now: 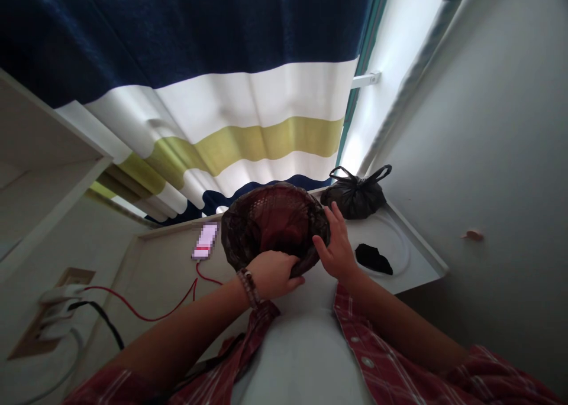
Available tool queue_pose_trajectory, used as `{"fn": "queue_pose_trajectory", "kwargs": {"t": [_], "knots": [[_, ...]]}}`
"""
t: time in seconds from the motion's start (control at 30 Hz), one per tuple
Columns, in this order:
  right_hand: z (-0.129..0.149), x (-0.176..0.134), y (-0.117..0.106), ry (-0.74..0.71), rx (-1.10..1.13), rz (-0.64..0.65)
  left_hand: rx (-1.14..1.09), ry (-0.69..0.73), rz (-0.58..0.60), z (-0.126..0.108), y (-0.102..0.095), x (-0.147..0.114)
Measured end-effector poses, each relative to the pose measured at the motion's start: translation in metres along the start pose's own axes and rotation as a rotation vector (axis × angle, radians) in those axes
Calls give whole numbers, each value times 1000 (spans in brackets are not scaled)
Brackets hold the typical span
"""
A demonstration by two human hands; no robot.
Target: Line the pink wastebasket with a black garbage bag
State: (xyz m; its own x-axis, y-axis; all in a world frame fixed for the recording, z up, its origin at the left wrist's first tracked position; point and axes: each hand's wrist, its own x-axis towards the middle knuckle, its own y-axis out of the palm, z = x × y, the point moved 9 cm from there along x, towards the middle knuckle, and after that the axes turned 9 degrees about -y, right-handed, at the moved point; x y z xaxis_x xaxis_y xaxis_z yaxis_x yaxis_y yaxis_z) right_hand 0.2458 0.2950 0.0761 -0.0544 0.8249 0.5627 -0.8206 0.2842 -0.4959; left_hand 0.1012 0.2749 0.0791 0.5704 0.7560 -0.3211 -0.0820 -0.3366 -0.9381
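Note:
A reddish mesh waste bin [284, 219], lined with a thin dark trash bag [237, 230], stands before me with its mouth tilted towards me. The bag is folded outward over the rim. My left hand [273, 275] is closed over the near rim, with its fingers reaching inside and its thumb outside, holding the bag's edge. At the right side of the rim, my right hand [337, 245] has its thumb on the bag and its fingers along the outer side, holding the bag there. The bin's base is hidden.
A tied black bag [355, 195] sits at the table's back right corner, near a black cloth-like piece [374, 259]. A phone [205, 240] on a red cable [146, 319] lies to the left. Plugs fill a wall socket [53, 316]. A striped curtain [266, 139] hangs behind.

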Motion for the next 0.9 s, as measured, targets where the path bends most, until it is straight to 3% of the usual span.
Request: {"fn": "queue_pose_trajectory", "kwargs": {"t": [0.13, 0.2, 0.33, 0.57, 0.9], "knots": [[19, 10, 15, -340, -28, 368, 17, 41, 66, -3, 14, -1], [14, 11, 23, -407, -47, 461, 11, 75, 93, -2, 15, -3], [3, 17, 28, -446, -126, 424, 16, 99, 129, 3, 15, -5], [14, 22, 24, -570, -47, 373, -7, 120, 186, 14, 21, -4], [22, 35, -21, -517, -32, 298, -56, 116, 191, 67, 9, -17]]}}
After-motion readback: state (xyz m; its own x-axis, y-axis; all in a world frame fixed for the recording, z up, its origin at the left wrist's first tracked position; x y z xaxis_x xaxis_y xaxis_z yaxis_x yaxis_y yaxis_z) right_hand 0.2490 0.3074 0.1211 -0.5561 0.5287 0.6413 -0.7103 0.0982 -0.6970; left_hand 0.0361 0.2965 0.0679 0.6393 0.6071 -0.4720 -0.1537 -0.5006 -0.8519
